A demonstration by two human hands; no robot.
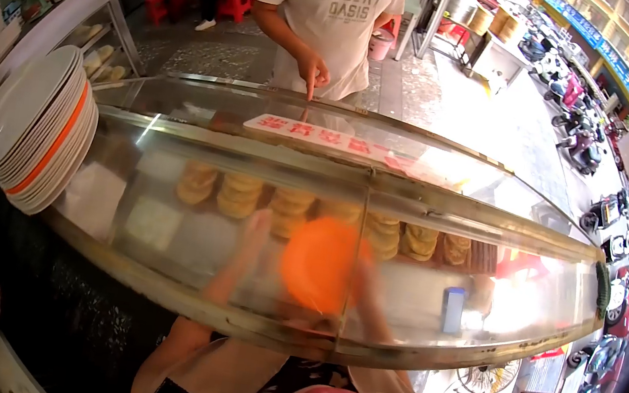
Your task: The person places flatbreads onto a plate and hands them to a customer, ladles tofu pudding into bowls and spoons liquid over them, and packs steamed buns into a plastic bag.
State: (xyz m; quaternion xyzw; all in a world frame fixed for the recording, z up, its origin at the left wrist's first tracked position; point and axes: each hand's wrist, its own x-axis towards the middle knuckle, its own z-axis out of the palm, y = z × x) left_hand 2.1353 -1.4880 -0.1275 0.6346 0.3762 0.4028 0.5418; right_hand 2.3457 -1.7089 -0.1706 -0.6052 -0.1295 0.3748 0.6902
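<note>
Behind the glass of a display case (pixel 159 259), my right hand (pixel 364 271) grips the right edge of a round orange plate (pixel 318 266), blurred by motion. My left hand (pixel 255 228) is to the left of the plate, apart from it, its fingers stretched toward stacks of flat round yellow pastries (pixel 240 195). It appears to hold nothing, though it is smeared. The pastries stand in a row along the far side of the case, some partly covered by the plate. A small blue box (pixel 452 309) lies to the right of my right hand.
Stacked white plates (pixel 29 121) stand at the case's left end. Across the case, a person in a printed T-shirt (pixel 335 29) points a finger down at its top. A sign with red lettering (pixel 323 137) lies there. Parked scooters (pixel 582 147) line the street at right.
</note>
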